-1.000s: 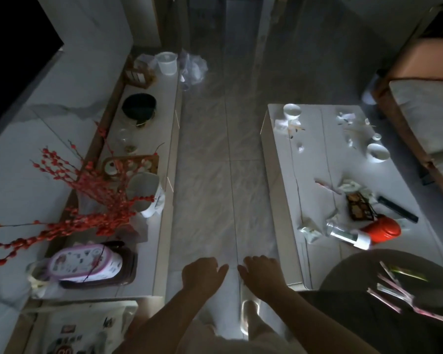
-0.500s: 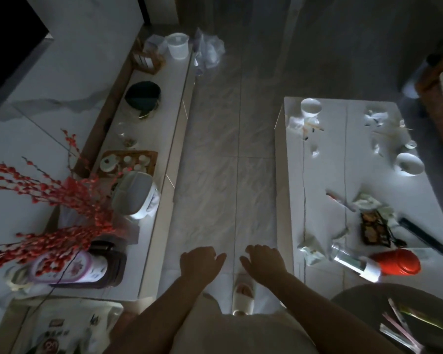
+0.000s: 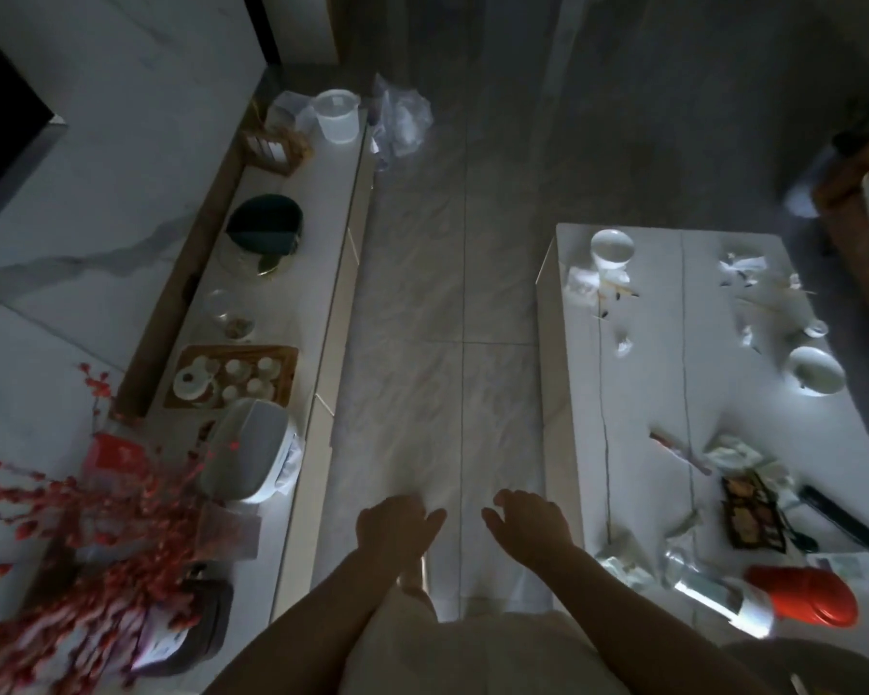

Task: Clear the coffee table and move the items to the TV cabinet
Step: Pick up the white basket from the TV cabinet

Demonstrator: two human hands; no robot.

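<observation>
While both hands hover apart, left hand (image 3: 395,526) — right hand (image 3: 528,526) — empty; loosely curled.

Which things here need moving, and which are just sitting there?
For the job: coffee table, white cup, white bowl, red-capped bottle, black tray, TV cabinet.

Just there: tea set, red branches, plastic jug.
</observation>
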